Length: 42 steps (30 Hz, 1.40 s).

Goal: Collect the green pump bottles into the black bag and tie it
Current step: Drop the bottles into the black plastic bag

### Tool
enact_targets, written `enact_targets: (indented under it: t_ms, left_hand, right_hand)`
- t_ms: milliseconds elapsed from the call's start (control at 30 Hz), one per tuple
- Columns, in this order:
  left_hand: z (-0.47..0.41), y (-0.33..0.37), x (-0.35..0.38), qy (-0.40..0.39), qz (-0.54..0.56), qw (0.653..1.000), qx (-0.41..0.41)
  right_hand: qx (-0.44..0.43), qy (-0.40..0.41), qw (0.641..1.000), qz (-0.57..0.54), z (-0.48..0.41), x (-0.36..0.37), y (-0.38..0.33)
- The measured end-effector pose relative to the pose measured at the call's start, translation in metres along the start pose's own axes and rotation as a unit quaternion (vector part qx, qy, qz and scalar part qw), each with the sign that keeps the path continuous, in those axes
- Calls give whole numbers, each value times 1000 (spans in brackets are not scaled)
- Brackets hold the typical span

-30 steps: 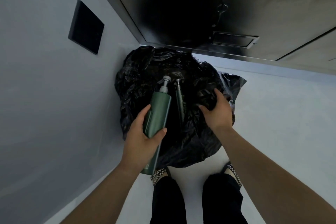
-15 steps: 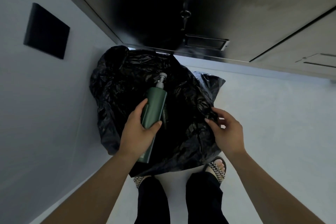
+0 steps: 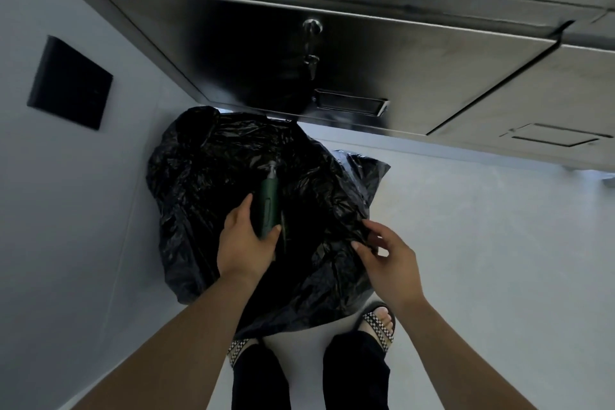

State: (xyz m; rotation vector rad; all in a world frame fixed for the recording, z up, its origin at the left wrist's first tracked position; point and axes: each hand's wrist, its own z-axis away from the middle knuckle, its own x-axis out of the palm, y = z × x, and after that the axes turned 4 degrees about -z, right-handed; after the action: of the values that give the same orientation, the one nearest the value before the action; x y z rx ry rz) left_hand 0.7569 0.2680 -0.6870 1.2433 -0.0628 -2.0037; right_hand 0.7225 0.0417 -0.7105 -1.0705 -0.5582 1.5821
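We see the left hand (image 3: pixel 246 243) wrapped round the lower body of a dark green plastic pump bottle (image 3: pixel 269 200). The bottle's grey pump head points away from the hand, down into the open mouth of the crinkled black plastic bag (image 3: pixel 206 196) on the pale floor (image 3: pixel 482 243). The right hand (image 3: pixel 389 260) is at the bag's rim with fingers half-curled. We cannot tell whether it pinches the plastic.

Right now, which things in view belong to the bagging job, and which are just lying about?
Job in hand:
green pump bottle, gripped by the left hand over the bag's mouth
black bag
right hand at the bag's rim

Just lying about:
steel cabinet
keys hanging in its lock
black wall panel
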Motion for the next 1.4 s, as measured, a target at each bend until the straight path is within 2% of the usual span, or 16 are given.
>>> enact_targets:
  t_ms: [167, 333, 500, 633, 767, 900, 1000, 1100, 1200, 1400]
  left_hand:
    - [23, 21, -43, -14, -14, 998, 64]
    - [67, 58, -128, -19, -31, 989, 147]
    - [150, 90, -229, -47, -69, 966, 246]
    - [230, 117, -308, -23, -92, 936, 339]
    - [298, 150, -366, -19, -141, 892, 428]
    - [355, 191, -390, -37, -164, 843, 511]
    - [399, 220, -391, -54, -197, 789, 579]
    - [443, 243, -380, -75, -223, 732, 639]
    - [485, 264, -357, -105, -234, 690, 677]
    - [593, 307, -271, -173, -275, 601, 731]
  right_hand:
    - [-9, -15, 1000, 7, 23, -17, -42]
    - [-26, -1, 1000, 11, 76, -47, -133]
    - [-33, 40, 999, -10, 174, -83, -243]
    - [-33, 89, 994, -50, 266, -112, -313]
    - [-36, 157, 986, -52, 363, -142, -359]
    - [-63, 222, 966, 112, 446, -180, -373]
    - [-61, 272, 946, 163, 492, -205, -374]
    - [-45, 321, 933, 156, 529, -227, -368]
    - [-23, 378, 917, 129, 564, -252, -352]
    - [62, 474, 875, 71, 652, -322, -280]
